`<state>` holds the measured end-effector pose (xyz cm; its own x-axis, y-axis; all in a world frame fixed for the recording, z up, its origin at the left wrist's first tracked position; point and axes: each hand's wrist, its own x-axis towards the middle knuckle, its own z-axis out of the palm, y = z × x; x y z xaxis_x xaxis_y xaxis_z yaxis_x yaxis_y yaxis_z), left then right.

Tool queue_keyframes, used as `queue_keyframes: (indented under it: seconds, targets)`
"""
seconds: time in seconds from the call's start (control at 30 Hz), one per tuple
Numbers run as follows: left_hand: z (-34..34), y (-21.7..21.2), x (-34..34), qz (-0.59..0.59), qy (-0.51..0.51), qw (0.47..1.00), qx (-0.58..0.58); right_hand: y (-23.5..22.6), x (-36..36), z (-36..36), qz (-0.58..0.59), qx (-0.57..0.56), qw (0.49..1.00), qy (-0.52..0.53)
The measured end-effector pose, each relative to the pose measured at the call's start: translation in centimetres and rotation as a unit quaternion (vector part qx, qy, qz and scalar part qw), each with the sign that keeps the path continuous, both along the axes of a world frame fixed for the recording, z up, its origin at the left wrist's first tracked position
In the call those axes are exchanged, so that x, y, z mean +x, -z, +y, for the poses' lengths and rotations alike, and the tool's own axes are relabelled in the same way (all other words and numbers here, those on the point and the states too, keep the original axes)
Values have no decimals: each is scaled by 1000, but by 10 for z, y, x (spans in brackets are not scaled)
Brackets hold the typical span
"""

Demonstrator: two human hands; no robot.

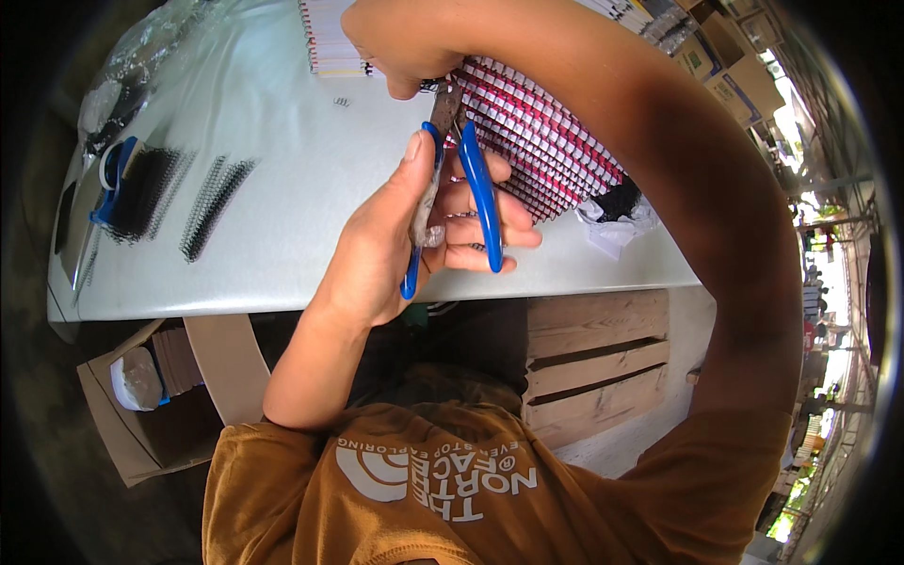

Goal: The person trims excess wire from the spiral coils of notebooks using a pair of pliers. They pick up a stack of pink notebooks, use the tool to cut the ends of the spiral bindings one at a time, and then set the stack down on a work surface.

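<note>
In my left hand [377, 231] is a pair of pliers [482, 198] with blue handles spread apart; the thumb lies along one handle and the fingers pass behind the other. Its dark metal jaws point away from me, at the corner of a stack of spiral-bound books [541, 132] whose bindings show as red, white and black rows. My right arm curves over that stack from the right. My right hand [400, 42] is closed beside the jaws, its fingers bent down near a dark coil end; what it pinches is hidden.
Black plastic binding coils [215, 202] lie on the white table [282, 273] at left, near a blue tape dispenser [111, 184]. More spiral-bound books [334, 38] sit at the far edge. Crumpled plastic [617, 221] lies right of the stack. Below are a cardboard box [221, 367] and a wooden crate [598, 344].
</note>
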<state>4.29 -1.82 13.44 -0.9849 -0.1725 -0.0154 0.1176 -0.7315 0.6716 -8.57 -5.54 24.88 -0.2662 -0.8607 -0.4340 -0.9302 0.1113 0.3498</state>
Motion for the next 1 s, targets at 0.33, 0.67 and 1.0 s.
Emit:
queue_keyframes:
  seconds: [0.33, 0.67, 1.0]
  targets:
    - [-13, 11, -1, 88, 67, 990, 87, 2, 1, -9, 7, 14, 999, -38]
    - [-10, -9, -9, 45, 21, 999, 22, 0, -8, -23, -17, -16, 998, -51]
    - [-3, -12, -2, 41, 32, 998, 31, -1, -14, -29, -22, -35, 998, -51]
